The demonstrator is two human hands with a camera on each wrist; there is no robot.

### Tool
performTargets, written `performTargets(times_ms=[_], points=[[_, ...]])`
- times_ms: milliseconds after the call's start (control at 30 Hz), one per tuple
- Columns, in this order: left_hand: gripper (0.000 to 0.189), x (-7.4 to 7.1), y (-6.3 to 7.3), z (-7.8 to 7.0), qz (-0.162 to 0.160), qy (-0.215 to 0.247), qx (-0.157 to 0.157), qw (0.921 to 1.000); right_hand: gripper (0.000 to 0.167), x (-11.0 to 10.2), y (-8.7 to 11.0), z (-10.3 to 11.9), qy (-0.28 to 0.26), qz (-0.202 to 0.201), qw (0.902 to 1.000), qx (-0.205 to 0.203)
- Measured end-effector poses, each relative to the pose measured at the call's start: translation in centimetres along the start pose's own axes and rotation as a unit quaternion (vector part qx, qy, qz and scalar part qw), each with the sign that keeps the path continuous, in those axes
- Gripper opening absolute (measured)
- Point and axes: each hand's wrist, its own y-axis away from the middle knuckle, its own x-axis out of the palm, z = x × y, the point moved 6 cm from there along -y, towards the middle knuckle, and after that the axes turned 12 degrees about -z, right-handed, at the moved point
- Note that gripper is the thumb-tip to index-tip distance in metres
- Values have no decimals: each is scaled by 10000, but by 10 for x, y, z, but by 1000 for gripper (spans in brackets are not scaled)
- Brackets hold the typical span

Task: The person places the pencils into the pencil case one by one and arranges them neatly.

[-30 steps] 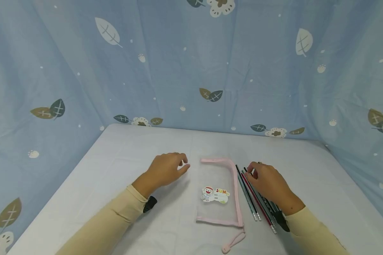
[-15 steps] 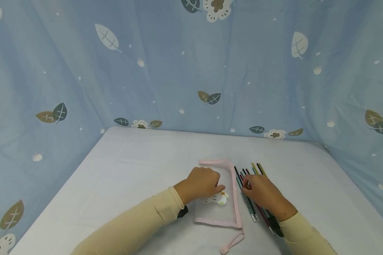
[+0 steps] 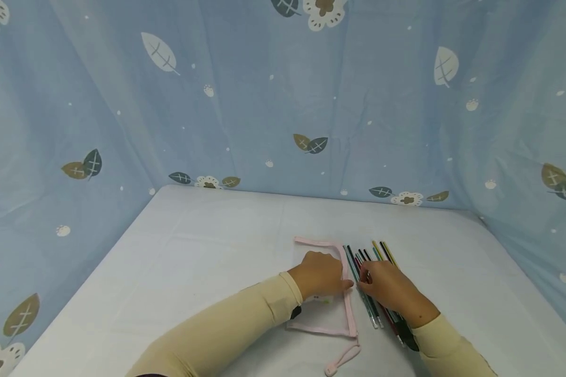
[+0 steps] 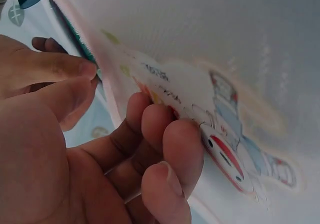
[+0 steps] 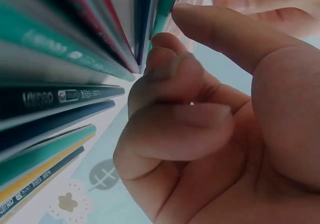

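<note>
A clear mesh zip pouch (image 3: 318, 320) with pink edging lies flat on the white table. My left hand (image 3: 318, 275) is over it, fingers loosely bent with the tips at its cartoon label (image 4: 232, 156) and the thumb out past the pink edge. Just to the right, several pencils (image 3: 376, 314) lie side by side. My right hand (image 3: 390, 287) is over them, its thumb and forefinger pinching a green pencil (image 5: 165, 12) at the left of the row. Its other fingers curl toward the palm. In the left wrist view the fingertips of both hands come close together.
A pink zip-pull strap (image 3: 348, 357) trails from the pouch's near right corner. Yellow and black pencils (image 3: 387, 251) stick out beyond the right hand. A blue leaf-print curtain (image 3: 245, 104) borders the white table (image 3: 207, 235) at the back and sides.
My left hand has moved right, from beside the pouch to over it, close to the right hand. The right hand has shifted slightly nearer to me. A leftmost pencil now stands slightly apart.
</note>
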Motion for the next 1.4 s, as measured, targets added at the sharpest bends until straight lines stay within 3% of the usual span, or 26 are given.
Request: performTargets(times_ms=[233,767,933,1233,1400], points=[[51,5,-2,1,138,-17,-172,9998,18,9,0,1,7,33,9998,-204],[51,11,-6,4,91,256,-240,9993,21,13,5,6,271,43,9986,-448],[53,11,-8,8,113,556,-390,9976,23,12,5,6,301,104,9982,-501],[50,13,-5,25,258,1627,-800,9831,24,14,5,3,178,159,9990,-385],[41,17,2,37,387,2426,-923,9649,27,16,4,4,62,125,9994,-302]])
